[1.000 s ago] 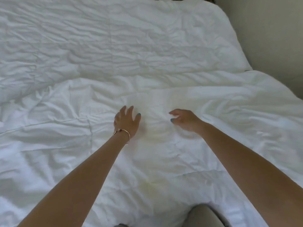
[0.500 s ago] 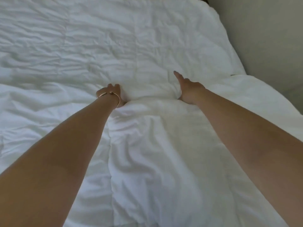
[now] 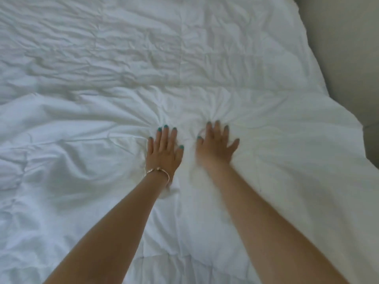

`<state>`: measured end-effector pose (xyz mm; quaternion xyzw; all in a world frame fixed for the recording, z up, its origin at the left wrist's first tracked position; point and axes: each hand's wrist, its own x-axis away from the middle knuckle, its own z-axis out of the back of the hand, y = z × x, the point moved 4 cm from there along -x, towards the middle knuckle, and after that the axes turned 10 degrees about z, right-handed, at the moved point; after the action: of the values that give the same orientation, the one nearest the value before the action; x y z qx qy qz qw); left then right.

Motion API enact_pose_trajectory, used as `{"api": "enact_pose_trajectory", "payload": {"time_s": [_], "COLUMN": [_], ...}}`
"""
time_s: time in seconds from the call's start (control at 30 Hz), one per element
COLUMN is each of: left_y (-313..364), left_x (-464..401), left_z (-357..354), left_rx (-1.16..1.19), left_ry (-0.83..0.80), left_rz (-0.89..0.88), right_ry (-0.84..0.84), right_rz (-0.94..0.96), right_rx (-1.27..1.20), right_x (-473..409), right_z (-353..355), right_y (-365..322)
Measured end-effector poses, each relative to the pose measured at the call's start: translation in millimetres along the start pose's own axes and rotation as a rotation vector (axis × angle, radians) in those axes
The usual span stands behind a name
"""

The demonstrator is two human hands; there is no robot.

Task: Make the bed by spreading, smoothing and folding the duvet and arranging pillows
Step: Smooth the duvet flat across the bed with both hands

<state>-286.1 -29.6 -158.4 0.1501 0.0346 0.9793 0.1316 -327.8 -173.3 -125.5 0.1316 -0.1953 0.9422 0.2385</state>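
Note:
A white quilted duvet (image 3: 102,181) covers the bed and fills most of the view. It is folded back, with the folded edge running across the middle, and more white bedding (image 3: 143,48) lies beyond it. My left hand (image 3: 165,149), with a thin bracelet at the wrist, presses flat on the duvet with straight fingers. Just to its right, my right hand (image 3: 217,147) also lies flat with fingers spread, slightly blurred. Creases fan out from both sets of fingertips. No pillows are in view.
A plain beige wall (image 3: 344,58) runs along the right side of the bed, close to the duvet's right edge. The duvet's corner (image 3: 348,136) hangs toward that wall.
Both hands have come back toward me from the folded edge and now lie flat, side by side, on the duvet. The left hand's fingers have straightened.

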Motion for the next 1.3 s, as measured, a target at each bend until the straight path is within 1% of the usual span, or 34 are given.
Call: {"api": "enact_pose_trajectory", "payload": {"time_s": [0.1,0.17,0.2,0.27,0.37,0.47,0.53,0.57,0.63,0.7,0.8,0.9,0.97,1.1,1.3], "left_y": [-23.4,-54.3,-75.6,-134.5,-249.8,-357.1,-417.0,-444.4,-496.4,-536.2,-551.5,-549.4,-551.3,-551.6,-552.9], "left_x": [24.4,33.7,36.8,43.2,58.0,55.9,46.5,44.9,44.3,45.5,40.4,33.4,30.6,24.2,21.6], "left_z": [6.3,17.2,23.4,39.1,60.1,69.8,73.1,73.1,67.0,58.4,46.4,35.5,29.2,18.6,9.2], "left_rx": [-0.096,-0.176,-0.219,-0.273,-0.249,-0.214,-0.203,-0.201,-0.196,-0.190,-0.146,-0.093,-0.075,-0.062,-0.041], "left_ry": [-0.056,-0.088,-0.102,-0.124,-0.198,-0.202,-0.188,-0.179,-0.104,-0.025,0.011,0.048,0.063,0.040,0.098], "left_rz": [-0.102,-0.187,-0.201,-0.142,0.037,0.094,0.100,0.121,0.166,0.188,0.146,0.120,0.100,0.093,0.070], "right_ry": [-0.071,-0.143,-0.177,-0.212,-0.227,-0.177,-0.136,-0.129,-0.081,-0.027,-0.038,0.006,-0.004,-0.028,0.024], "right_rz": [0.062,0.072,0.066,0.037,0.018,0.119,0.179,0.175,0.113,0.056,0.030,0.049,0.052,0.060,0.080], "right_rx": [0.117,0.136,0.132,0.080,-0.023,-0.065,-0.004,0.058,0.174,0.236,0.286,0.318,0.311,0.319,0.272], "right_x": [45.9,63.9,70.7,84.6,106.4,113.8,115.7,119.5,125.6,121.9,104.7,98.2,96.6,91.4,93.0], "right_z": [-24.0,-35.6,-40.7,-52.7,-79.4,-109.2,-138.1,-155.7,-187.7,-208.2,-222.0,-230.2,-234.5,-235.0,-235.6], "right_y": [-39.1,-65.8,-79.9,-113.3,-182.2,-268.3,-320.5,-338.7,-358.4,-361.8,-357.4,-355.4,-353.4,-348.3,-347.4]}}
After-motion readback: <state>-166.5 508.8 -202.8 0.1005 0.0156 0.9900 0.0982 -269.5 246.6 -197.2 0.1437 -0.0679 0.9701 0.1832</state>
